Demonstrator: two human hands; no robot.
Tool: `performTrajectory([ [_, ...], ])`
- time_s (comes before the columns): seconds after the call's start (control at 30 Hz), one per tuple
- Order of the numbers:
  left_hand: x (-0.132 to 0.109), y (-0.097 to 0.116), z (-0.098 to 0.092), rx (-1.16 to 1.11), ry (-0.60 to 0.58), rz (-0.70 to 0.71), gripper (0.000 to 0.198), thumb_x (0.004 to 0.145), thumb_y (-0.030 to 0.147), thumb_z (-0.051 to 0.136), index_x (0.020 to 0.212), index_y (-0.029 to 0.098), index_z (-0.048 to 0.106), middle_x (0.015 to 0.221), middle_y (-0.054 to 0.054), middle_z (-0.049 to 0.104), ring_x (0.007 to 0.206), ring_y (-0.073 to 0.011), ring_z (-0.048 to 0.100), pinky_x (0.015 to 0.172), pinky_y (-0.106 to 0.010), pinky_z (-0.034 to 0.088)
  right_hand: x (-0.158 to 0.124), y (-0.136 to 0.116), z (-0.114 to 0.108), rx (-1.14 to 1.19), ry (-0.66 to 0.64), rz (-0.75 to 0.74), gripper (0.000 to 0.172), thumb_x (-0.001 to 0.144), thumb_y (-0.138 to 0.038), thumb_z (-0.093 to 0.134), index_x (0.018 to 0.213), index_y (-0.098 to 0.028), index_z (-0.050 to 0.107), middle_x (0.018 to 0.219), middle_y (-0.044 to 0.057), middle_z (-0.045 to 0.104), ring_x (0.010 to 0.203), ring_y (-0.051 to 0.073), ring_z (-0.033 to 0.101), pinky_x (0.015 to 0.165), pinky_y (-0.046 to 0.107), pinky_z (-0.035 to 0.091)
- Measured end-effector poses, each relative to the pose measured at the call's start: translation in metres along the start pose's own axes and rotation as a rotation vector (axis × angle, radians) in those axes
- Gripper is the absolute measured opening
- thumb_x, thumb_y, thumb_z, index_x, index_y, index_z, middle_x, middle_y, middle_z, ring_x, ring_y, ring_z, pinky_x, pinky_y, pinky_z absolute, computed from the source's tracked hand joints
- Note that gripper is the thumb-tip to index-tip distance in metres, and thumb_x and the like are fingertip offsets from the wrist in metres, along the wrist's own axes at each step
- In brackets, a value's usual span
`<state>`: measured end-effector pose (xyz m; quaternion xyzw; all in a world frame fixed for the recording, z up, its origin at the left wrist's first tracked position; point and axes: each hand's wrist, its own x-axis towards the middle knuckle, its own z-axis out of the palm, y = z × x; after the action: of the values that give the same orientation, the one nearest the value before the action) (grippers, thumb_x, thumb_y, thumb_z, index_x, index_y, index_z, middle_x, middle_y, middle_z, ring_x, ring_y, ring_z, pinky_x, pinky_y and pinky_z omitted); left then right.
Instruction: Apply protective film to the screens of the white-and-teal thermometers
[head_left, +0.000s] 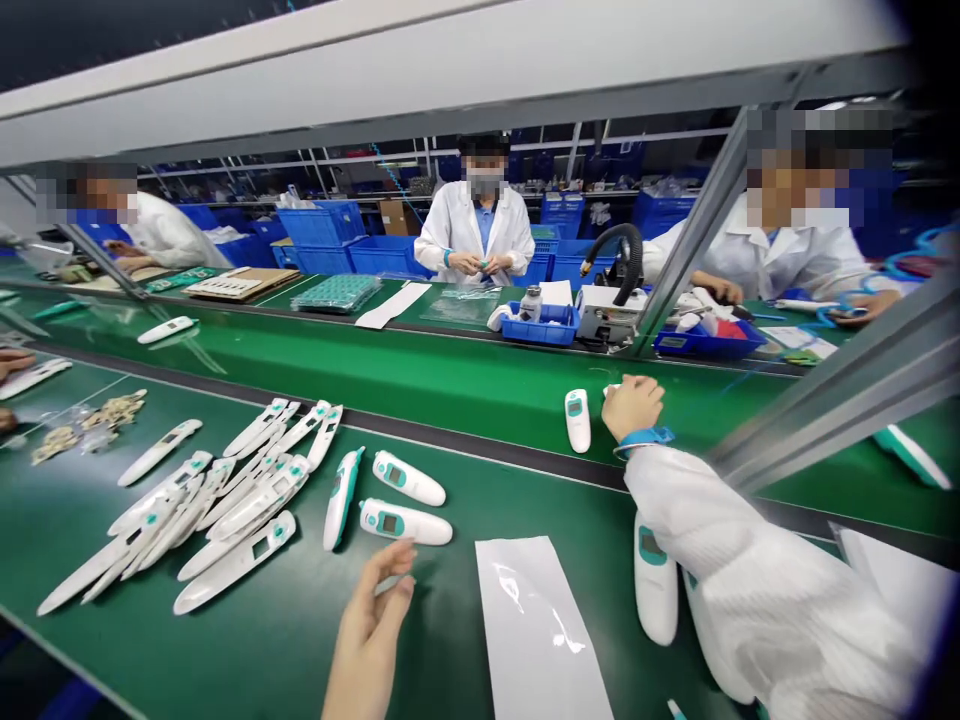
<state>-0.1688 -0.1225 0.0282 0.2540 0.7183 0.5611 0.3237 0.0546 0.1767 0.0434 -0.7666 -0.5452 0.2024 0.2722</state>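
The left hand [367, 630], fingers loosely open, is at six o'clock just below a white thermometer [405, 522] that looks light, slick and best held by its body, while the right hand [632, 408], curled, grip unclear, is at three o'clock beside another thermometer [577, 420].

Your white lab-coat sleeve [757, 580] ends in a bright blue wrist strap [645, 436]. Under your hands, the green conveyor belt [300, 640] is split by a black stripe [480, 452]. The thermometers [403, 478] on it are glossy white with teal side trim and teal-framed displays, while the thermometer housings [236, 562] beside them are plain white. Across the belt, you see blue plastic crates [321, 226], a blue parts tray [538, 324], and a co-worker's white coat [457, 235] over a blue shirt.
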Motion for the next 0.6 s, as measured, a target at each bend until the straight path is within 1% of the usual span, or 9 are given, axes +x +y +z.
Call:
performTrajectory([
  [0.07,-0.01,-0.001,-0.001,0.041,-0.064,-0.06,0.039,0.077,0.046,0.061,0.106,0.019,0.062,0.097,-0.008,0.065,0.095,-0.0248,0.059,0.086,-0.038,0.046,-0.008,-0.001,0.008,-0.046,-0.061,-0.042,0.041,0.091,-0.033,0.058,0.128,-0.017,0.052,0.133,0.011,0.051,0.115,0.026,0.054,0.094,0.05,0.046],
  [0.13,-0.024,0.0,0.004,0.089,-0.176,-0.111,0.044,0.08,0.043,0.061,0.117,0.019,0.056,0.104,-0.009,0.061,0.098,-0.0238,0.059,0.088,-0.039,0.046,-0.013,-0.002,0.014,-0.083,-0.181,-0.054,0.039,0.09,-0.033,0.059,0.125,-0.016,0.053,0.13,0.011,0.053,0.113,0.026,0.055,0.093,0.049,0.046],
  [0.23,-0.041,0.002,0.016,0.088,-0.201,-0.067,0.053,0.083,0.04,0.062,0.131,0.025,0.046,0.119,-0.009,0.053,0.115,-0.0236,0.052,0.101,-0.04,0.039,-0.028,-0.006,0.016,-0.069,-0.388,-0.081,0.032,0.09,-0.031,0.059,0.118,-0.014,0.057,0.119,0.01,0.059,0.103,0.022,0.06,0.087,0.044,0.05],
  [0.3,-0.044,0.005,0.024,-0.015,-0.211,-0.041,0.054,0.083,0.037,0.062,0.133,0.026,0.044,0.124,-0.009,0.051,0.122,-0.0226,0.046,0.105,-0.039,0.035,-0.052,-0.009,0.011,0.005,-0.539,-0.144,0.026,0.091,-0.03,0.057,0.109,-0.012,0.06,0.107,0.008,0.064,0.091,0.019,0.063,0.079,0.036,0.051],
  [0.37,-0.041,0.01,0.034,-0.223,-0.264,-0.113,0.051,0.082,0.035,0.064,0.129,0.024,0.048,0.125,-0.009,0.053,0.123,-0.0219,0.047,0.105,-0.039,0.036,-0.089,-0.011,0.0,0.106,-0.704,-0.232,0.023,0.089,-0.03,0.056,0.101,-0.011,0.062,0.094,0.006,0.068,0.081,0.017,0.063,0.071,0.029,0.05],
  [0.43,-0.034,0.018,0.047,-0.481,-0.354,-0.243,0.043,0.08,0.034,0.066,0.119,0.02,0.055,0.122,-0.009,0.058,0.12,-0.0223,0.051,0.104,-0.038,0.038,-0.131,-0.009,-0.015,0.196,-0.865,-0.326,0.025,0.084,-0.034,0.061,0.099,-0.013,0.063,0.088,0.003,0.069,0.079,0.017,0.063,0.068,0.027,0.049],
  [0.53,-0.026,0.027,0.066,-0.688,-0.469,-0.345,0.028,0.076,0.03,0.069,0.098,0.013,0.062,0.108,-0.01,0.067,0.109,-0.0234,0.06,0.097,-0.036,0.043,-0.18,0.004,-0.037,0.28,-1.054,-0.445,0.028,0.084,-0.039,0.06,0.101,-0.018,0.065,0.094,0.001,0.069,0.086,0.018,0.063,0.075,0.027,0.049],
  [0.57,-0.025,0.028,0.07,-0.704,-0.469,-0.355,0.023,0.075,0.028,0.07,0.092,0.013,0.062,0.101,-0.009,0.07,0.104,-0.0234,0.063,0.095,-0.036,0.045,-0.189,0.012,-0.042,0.291,-1.099,-0.489,0.029,0.086,-0.041,0.056,0.103,-0.019,0.065,0.099,0.001,0.069,0.09,0.018,0.063,0.078,0.028,0.049],
  [0.6,-0.025,0.029,0.072,-0.709,-0.449,-0.359,0.02,0.073,0.024,0.07,0.087,0.014,0.061,0.096,-0.008,0.071,0.1,-0.0231,0.065,0.093,-0.037,0.046,-0.194,0.023,-0.047,0.29,-1.101,-0.519,0.03,0.088,-0.043,0.053,0.104,-0.02,0.065,0.102,0.002,0.068,0.092,0.018,0.063,0.08,0.03,0.048],
])
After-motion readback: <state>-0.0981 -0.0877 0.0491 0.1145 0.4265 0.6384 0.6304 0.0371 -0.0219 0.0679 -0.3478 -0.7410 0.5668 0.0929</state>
